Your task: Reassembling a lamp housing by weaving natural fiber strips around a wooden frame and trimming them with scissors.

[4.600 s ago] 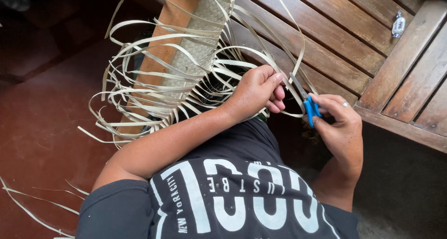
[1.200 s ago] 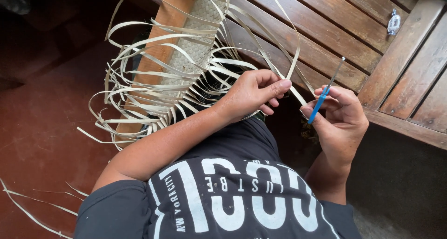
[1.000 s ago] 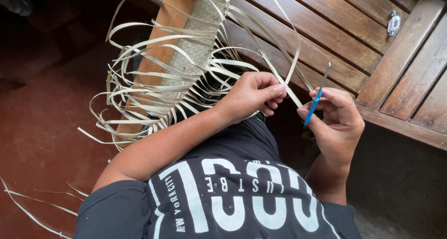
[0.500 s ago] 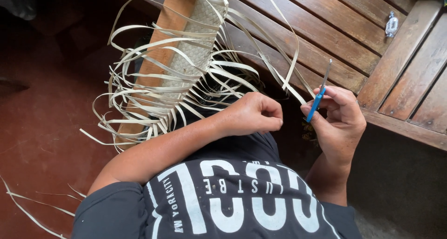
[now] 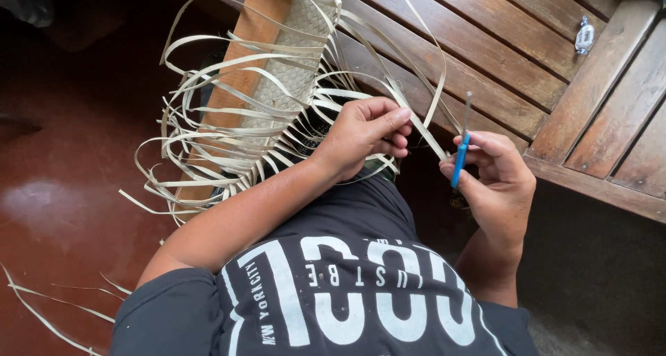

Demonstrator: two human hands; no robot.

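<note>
My left hand point(image 5: 364, 134) pinches a pale flat weaving strip point(image 5: 423, 130) that runs from the woven mat point(image 5: 295, 64) toward my right hand. The mat is a narrow, tightly plaited band with many loose strips curling off both sides, lying over a wooden plank point(image 5: 243, 64). My right hand point(image 5: 496, 182) holds a thin tool with a blue handle point(image 5: 459, 158) upright, its metal tip pointing up beside the strip. My dark printed shirt fills the bottom of the view.
A slatted wooden bench point(image 5: 499, 44) runs across the top right, with a small wrapped sweet point(image 5: 583, 37) on it. Loose strips point(image 5: 41, 307) lie on the reddish-brown floor point(image 5: 69, 189) at the left.
My left hand has risen from a closed fist near my lap and now pinches the strip. My right hand keeps the blue tool upright, shifted slightly.
</note>
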